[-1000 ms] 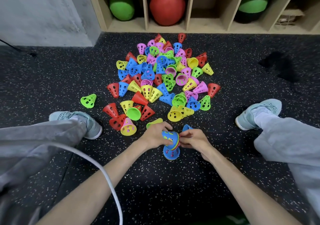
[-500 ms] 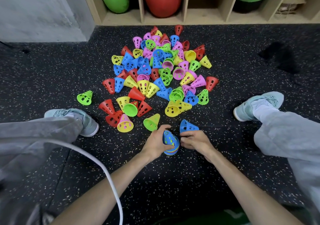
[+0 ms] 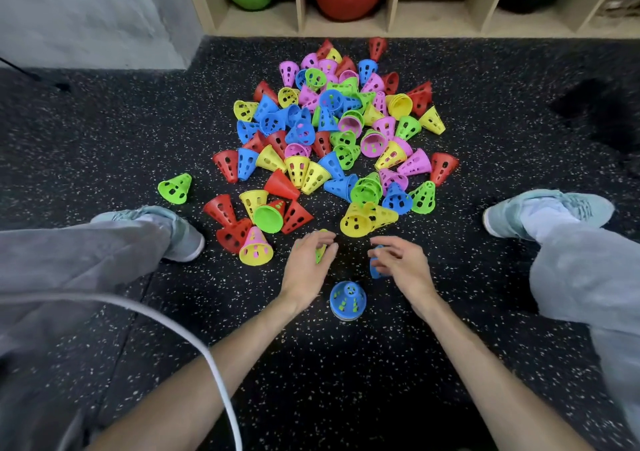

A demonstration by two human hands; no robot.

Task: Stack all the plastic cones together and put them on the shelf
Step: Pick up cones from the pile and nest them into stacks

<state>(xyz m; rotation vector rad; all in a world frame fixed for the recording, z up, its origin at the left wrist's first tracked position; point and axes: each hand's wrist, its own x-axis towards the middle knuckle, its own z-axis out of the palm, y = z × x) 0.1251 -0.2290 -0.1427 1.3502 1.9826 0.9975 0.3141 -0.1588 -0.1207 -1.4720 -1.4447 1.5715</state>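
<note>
I see my left hand (image 3: 306, 263) spread loosely over a green cone (image 3: 320, 253), my right hand (image 3: 401, 267) loose over a blue cone (image 3: 374, 270), the stacked cones (image 3: 347, 300) upright between my wrists, untouched.

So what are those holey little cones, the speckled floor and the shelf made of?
The cones look like thin moulded plastic: bright solid colours, a slight sheen, punched holes. The floor looks like matt rubber matting, black with pale flecks, though I can't be sure. The shelf appears to be light wood or wood-look board, with a smooth matt face.
</note>
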